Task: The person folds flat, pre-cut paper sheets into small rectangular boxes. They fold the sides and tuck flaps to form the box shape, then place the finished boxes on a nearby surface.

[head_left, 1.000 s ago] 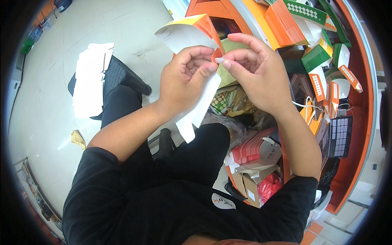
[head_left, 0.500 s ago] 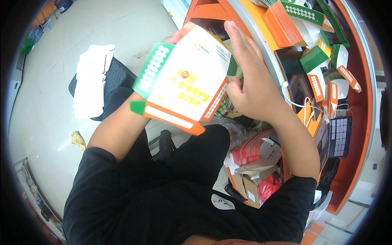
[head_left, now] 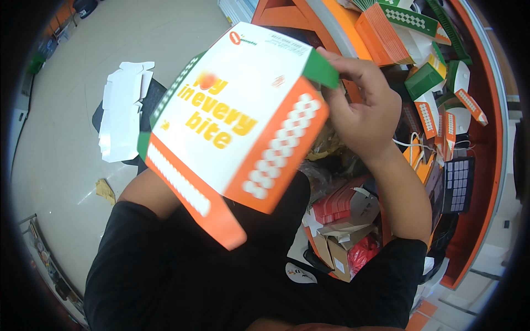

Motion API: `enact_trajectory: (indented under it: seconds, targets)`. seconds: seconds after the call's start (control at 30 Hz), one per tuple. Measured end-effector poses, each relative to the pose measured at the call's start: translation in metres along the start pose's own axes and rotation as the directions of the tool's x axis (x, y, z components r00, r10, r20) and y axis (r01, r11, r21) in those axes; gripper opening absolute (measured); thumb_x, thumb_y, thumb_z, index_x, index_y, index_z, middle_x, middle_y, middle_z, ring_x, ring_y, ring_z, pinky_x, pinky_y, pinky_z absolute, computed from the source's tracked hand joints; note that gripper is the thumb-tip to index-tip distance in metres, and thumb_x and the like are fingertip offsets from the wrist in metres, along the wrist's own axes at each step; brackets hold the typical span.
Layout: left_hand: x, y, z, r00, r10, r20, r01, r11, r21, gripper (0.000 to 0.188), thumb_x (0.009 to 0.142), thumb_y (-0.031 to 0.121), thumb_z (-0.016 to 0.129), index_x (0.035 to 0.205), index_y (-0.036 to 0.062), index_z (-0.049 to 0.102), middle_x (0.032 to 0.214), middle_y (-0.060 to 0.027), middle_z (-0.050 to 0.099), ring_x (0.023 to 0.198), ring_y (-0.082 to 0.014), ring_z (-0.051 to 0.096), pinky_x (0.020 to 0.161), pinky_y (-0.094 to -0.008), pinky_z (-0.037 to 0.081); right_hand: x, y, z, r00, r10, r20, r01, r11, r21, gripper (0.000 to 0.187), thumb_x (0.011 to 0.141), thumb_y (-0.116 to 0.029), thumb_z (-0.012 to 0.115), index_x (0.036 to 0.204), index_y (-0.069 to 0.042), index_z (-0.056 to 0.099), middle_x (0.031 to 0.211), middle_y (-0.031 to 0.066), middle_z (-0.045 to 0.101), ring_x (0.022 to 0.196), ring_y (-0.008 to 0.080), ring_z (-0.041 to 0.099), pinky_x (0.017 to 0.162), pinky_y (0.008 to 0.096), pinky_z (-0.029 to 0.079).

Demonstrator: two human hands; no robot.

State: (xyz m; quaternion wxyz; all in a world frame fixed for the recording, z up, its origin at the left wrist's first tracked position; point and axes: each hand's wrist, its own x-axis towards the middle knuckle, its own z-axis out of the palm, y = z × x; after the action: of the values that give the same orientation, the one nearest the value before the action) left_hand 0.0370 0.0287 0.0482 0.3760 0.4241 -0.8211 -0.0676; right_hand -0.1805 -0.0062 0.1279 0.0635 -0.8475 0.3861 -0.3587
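Observation:
A partly folded cardboard food box (head_left: 221,116) is held up before my chest. Its broad face is white with yellow lettering, and orange and green flaps with white patterns stand out along its edges. My right hand (head_left: 361,102) is closed on the green corner flap at the upper right of the box. My left forearm (head_left: 152,193) runs up behind the box, which hides the left hand and its fingers. A stack of flat white cardboard blanks (head_left: 121,110) lies on a dark seat (head_left: 157,94) to the left.
An orange counter (head_left: 491,182) curves along the right, with folded green and orange boxes (head_left: 428,77), a keypad (head_left: 459,185) and white cables on it. Below it, a carton (head_left: 339,256) stands near red-and-white cardboard pieces (head_left: 337,204). A brown scrap (head_left: 105,190) lies on the floor.
The box has come nearer and lower, turning so its orange side faces me more. My right hand has gone from spread fingers beside it to gripping its corner flap.

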Motion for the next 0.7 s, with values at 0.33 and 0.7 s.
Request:
enact_trajectory:
  seconds: [0.33, 0.7]
  targets:
    - [-0.004, -0.003, 0.032, 0.878, -0.444, 0.178, 0.322, 0.273, -0.907, 0.04, 0.107, 0.037, 0.064, 0.126, 0.0019, 0.068, 0.11, -0.0078, 0.073, 0.098, -0.0181, 0.069, 0.089, -0.0345, 0.055, -0.004, -0.004, 0.007, 0.96, -0.245, 0.137, 0.263, 0.954, -0.143, 0.022, 0.084, -0.001, 0.08, 0.105, -0.003, 0.077, 0.111, 0.014, 0.079, 0.099, 0.0287, 0.078, 0.083, 0.0343, 0.062]
    - [0.004, -0.012, 0.047, 0.837, -0.544, 0.062, 0.282, 0.33, -0.901, 0.025, 0.106, 0.022, 0.069, 0.124, 0.0045, 0.072, 0.111, -0.0048, 0.074, 0.101, -0.0148, 0.068, 0.087, -0.0305, 0.053, 0.005, -0.012, 0.001, 0.828, 0.483, 0.283, -0.544, 0.815, 0.199, 0.023, 0.093, -0.018, 0.081, 0.104, 0.002, 0.079, 0.107, 0.0135, 0.079, 0.096, 0.0222, 0.077, 0.085, 0.0326, 0.059]
